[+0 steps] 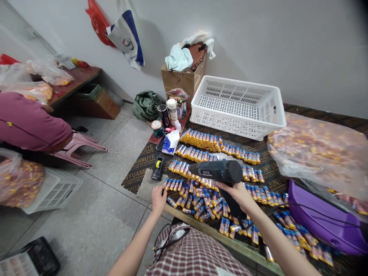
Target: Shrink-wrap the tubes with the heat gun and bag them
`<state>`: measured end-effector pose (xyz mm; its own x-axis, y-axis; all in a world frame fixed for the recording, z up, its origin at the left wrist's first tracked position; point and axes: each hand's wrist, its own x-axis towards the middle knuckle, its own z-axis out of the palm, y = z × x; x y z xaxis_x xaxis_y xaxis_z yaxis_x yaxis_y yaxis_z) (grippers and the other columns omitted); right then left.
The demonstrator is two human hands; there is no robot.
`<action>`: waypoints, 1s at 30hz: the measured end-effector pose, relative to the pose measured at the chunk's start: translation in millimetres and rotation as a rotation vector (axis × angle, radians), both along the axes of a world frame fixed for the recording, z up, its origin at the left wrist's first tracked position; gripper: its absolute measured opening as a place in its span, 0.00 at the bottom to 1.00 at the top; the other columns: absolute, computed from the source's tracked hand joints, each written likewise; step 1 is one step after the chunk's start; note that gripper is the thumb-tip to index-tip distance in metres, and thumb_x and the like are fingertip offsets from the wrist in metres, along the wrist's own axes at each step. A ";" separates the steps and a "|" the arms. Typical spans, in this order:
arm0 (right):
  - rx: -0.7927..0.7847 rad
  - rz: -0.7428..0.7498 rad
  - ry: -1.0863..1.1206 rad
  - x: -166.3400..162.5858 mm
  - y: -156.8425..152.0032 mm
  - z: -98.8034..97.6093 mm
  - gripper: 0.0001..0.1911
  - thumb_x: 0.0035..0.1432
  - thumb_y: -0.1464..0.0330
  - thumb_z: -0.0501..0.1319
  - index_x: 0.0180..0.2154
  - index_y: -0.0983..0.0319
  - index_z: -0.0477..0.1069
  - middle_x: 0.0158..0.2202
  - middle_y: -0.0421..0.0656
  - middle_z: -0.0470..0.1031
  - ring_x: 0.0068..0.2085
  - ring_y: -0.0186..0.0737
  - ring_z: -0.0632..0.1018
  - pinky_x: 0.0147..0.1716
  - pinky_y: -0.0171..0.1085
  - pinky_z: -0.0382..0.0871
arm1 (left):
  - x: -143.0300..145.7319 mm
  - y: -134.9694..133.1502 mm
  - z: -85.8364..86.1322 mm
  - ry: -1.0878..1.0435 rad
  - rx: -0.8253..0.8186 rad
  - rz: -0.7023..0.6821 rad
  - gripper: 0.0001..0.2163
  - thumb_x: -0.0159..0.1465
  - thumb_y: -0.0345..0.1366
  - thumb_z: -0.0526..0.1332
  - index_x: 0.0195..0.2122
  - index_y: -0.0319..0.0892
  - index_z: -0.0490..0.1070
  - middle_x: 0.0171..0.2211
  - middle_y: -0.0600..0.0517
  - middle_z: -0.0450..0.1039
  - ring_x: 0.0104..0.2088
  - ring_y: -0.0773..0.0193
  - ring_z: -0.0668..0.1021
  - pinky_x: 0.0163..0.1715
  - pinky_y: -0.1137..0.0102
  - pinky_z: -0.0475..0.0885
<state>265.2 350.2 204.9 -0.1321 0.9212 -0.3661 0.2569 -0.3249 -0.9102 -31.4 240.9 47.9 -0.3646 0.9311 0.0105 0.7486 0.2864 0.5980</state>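
My right hand [236, 193] grips the handle of a black heat gun [217, 171], its barrel pointing left over rows of small blue-and-orange wrapped packs [201, 153] laid out on the table [138, 174]. My left hand [158, 198] rests at the table's near left edge, fingertips touching the end of a row of packs; its fingers are curled, and I cannot make out anything held in them. A cord runs down from the gun toward my lap.
A white plastic basket [238, 105] stands at the back. Big clear bags of packs [316, 149] and a purple tray [324, 220] lie right. A tape dispenser [158, 168], bottles and cups [168, 115] sit left. A person in maroon [28, 122] sits far left.
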 end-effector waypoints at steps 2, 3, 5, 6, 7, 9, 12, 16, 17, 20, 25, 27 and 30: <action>-0.010 0.038 0.003 -16.3 7.3 -0.6 0.22 0.43 0.57 0.67 0.40 0.62 0.74 0.38 0.46 0.78 0.40 0.50 0.76 0.40 0.45 0.71 | -3.3 -1.7 -1.0 -0.007 -0.002 0.013 0.09 0.60 0.31 0.52 0.36 0.43 0.72 0.36 0.49 0.74 0.40 0.59 0.72 0.43 0.64 0.68; -0.018 0.057 0.003 -23.5 10.7 -0.9 0.22 0.42 0.57 0.67 0.39 0.62 0.74 0.37 0.45 0.78 0.38 0.49 0.77 0.38 0.44 0.71 | -4.0 -1.2 -1.6 -0.011 -0.005 0.011 0.09 0.60 0.30 0.52 0.35 0.43 0.72 0.35 0.49 0.73 0.40 0.59 0.72 0.42 0.64 0.68; -0.010 0.088 0.004 -33.3 15.9 -1.3 0.22 0.42 0.57 0.67 0.38 0.62 0.74 0.36 0.45 0.79 0.37 0.48 0.77 0.37 0.44 0.71 | -3.1 4.2 -1.9 -0.017 -0.010 0.002 0.10 0.59 0.28 0.52 0.34 0.42 0.72 0.35 0.49 0.73 0.39 0.59 0.72 0.42 0.65 0.68; 0.011 0.094 0.006 -34.6 17.3 -1.2 0.22 0.42 0.58 0.67 0.39 0.62 0.74 0.37 0.45 0.78 0.38 0.48 0.77 0.38 0.44 0.71 | -1.4 10.0 -1.4 -0.021 -0.009 -0.006 0.10 0.59 0.27 0.51 0.34 0.42 0.72 0.34 0.49 0.73 0.39 0.59 0.72 0.41 0.65 0.68; 0.038 0.093 0.004 -32.9 17.6 -0.7 0.22 0.42 0.58 0.67 0.40 0.62 0.74 0.38 0.45 0.78 0.40 0.49 0.76 0.40 0.45 0.70 | 1.3 18.0 -0.5 -0.026 -0.004 -0.019 0.11 0.59 0.26 0.51 0.33 0.42 0.72 0.34 0.49 0.73 0.39 0.60 0.72 0.42 0.66 0.68; 0.067 0.077 -0.024 -20.5 14.2 1.7 0.22 0.42 0.58 0.67 0.40 0.62 0.74 0.41 0.46 0.78 0.43 0.50 0.75 0.44 0.47 0.68 | 10.5 40.9 2.8 -0.033 0.020 -0.055 0.13 0.58 0.24 0.50 0.33 0.42 0.72 0.34 0.49 0.73 0.40 0.61 0.72 0.42 0.67 0.67; 0.060 -0.029 -0.103 15.1 0.2 9.0 0.23 0.43 0.58 0.67 0.41 0.62 0.74 0.40 0.46 0.78 0.44 0.51 0.75 0.47 0.48 0.67 | 35.4 86.1 8.4 -0.017 0.047 -0.178 0.14 0.58 0.23 0.49 0.35 0.41 0.72 0.36 0.48 0.73 0.42 0.61 0.71 0.45 0.67 0.66; 0.043 -0.297 -0.175 64.4 -24.6 22.2 0.25 0.40 0.58 0.69 0.42 0.60 0.74 0.39 0.45 0.78 0.43 0.50 0.76 0.45 0.45 0.69 | 79.9 138.9 9.2 0.068 -0.017 -0.430 0.13 0.61 0.30 0.52 0.45 0.40 0.69 0.46 0.45 0.70 0.49 0.58 0.68 0.51 0.63 0.62; 0.007 -0.359 -0.180 73.5 -30.1 25.0 0.25 0.38 0.58 0.69 0.41 0.60 0.74 0.38 0.45 0.79 0.40 0.49 0.77 0.41 0.43 0.71 | 89.5 146.4 8.1 0.097 -0.040 -0.490 0.13 0.62 0.33 0.53 0.47 0.40 0.68 0.49 0.44 0.68 0.51 0.57 0.67 0.52 0.61 0.60; -0.149 -0.480 -0.157 91.2 -42.9 29.7 0.24 0.36 0.57 0.71 0.36 0.62 0.74 0.30 0.45 0.79 0.29 0.46 0.77 0.27 0.39 0.72 | 107.0 148.3 5.3 0.175 -0.092 -0.604 0.15 0.62 0.39 0.55 0.48 0.39 0.66 0.49 0.44 0.68 0.51 0.55 0.67 0.54 0.58 0.57; -0.193 -0.528 -0.087 95.3 -49.8 25.5 0.23 0.35 0.58 0.71 0.35 0.62 0.74 0.28 0.43 0.79 0.25 0.43 0.76 0.25 0.38 0.72 | 98.4 105.4 9.5 0.183 0.002 -0.748 0.11 0.65 0.38 0.50 0.34 0.42 0.71 0.32 0.49 0.71 0.40 0.60 0.70 0.49 0.61 0.61; -0.160 -0.518 -0.086 90.5 -47.9 22.3 0.25 0.34 0.59 0.71 0.36 0.62 0.74 0.30 0.43 0.79 0.27 0.44 0.77 0.26 0.40 0.73 | 88.6 97.7 12.3 0.178 0.056 -0.773 0.12 0.65 0.37 0.49 0.31 0.43 0.71 0.31 0.50 0.70 0.39 0.61 0.69 0.48 0.62 0.61; -0.118 -0.461 -0.091 80.2 -43.2 17.9 0.25 0.35 0.58 0.71 0.38 0.63 0.74 0.30 0.45 0.79 0.30 0.47 0.78 0.29 0.41 0.74 | 75.0 114.9 13.4 0.262 0.014 -0.435 0.11 0.61 0.41 0.55 0.40 0.42 0.70 0.41 0.45 0.68 0.46 0.56 0.67 0.50 0.60 0.59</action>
<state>345.4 307.0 222.8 0.3179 0.8278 -0.4623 0.1386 -0.5230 -0.8410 43.6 355.8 61.3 0.0732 0.9953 0.0634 0.9220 -0.0917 0.3761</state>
